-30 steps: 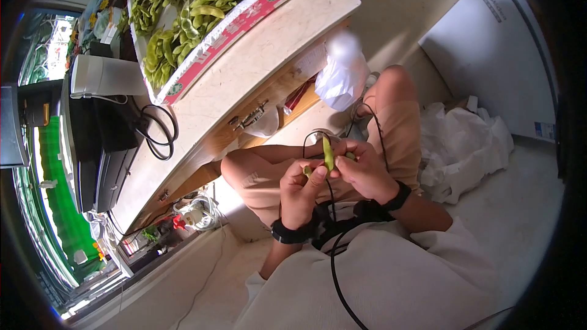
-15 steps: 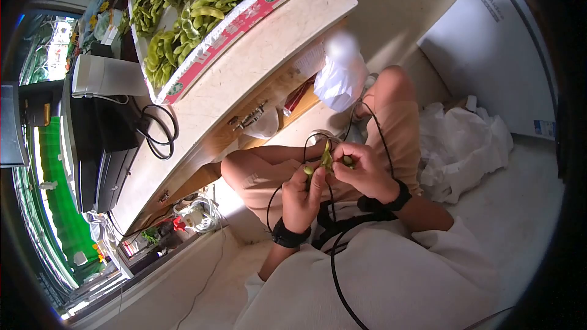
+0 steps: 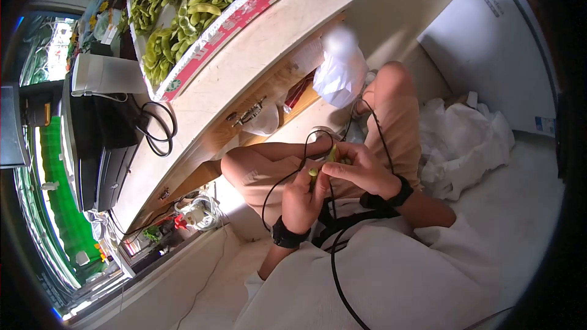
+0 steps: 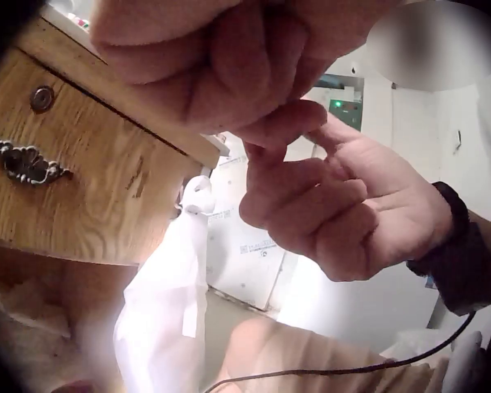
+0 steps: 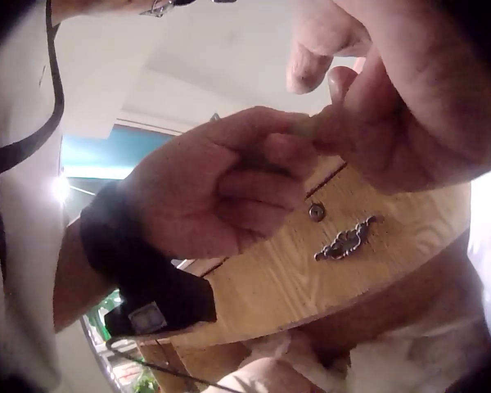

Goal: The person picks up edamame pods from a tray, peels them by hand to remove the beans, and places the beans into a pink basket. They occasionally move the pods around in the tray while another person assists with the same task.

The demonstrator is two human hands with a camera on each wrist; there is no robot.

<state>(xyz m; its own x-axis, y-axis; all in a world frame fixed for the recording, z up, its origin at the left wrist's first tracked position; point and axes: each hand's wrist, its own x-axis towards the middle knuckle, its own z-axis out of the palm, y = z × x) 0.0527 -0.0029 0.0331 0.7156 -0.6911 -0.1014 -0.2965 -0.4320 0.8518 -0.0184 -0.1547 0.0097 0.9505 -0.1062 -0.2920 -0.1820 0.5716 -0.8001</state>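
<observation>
Both hands meet over the lap in the head view. The left hand (image 3: 298, 203) pinches a green piece of edamame (image 3: 313, 172) between thumb and curled fingers. Right beside it, the right hand (image 3: 367, 172) holds a green edamame pod (image 3: 333, 153), largely hidden by its fingers, and its thumb reaches the left fingertips. In the right wrist view, a sliver of green pod (image 5: 305, 125) shows where the fingertips of the two hands come together. The left wrist view has the left hand (image 4: 229, 57) above the right hand (image 4: 335, 205), with the pod hidden.
A foam box (image 3: 211, 46) heaped with edamame pods (image 3: 165, 49) stands on the counter (image 3: 269, 30). Below hangs a white plastic bag (image 3: 339, 79). Crumpled white plastic (image 3: 465, 146) lies on the floor near a white appliance (image 3: 495, 43). A black cable (image 3: 339, 269) crosses the lap.
The pod stood whole and upright between the hands, then looked bent and split, and is now mostly covered. The right hand has shifted left, its thumb now at the left fingertips.
</observation>
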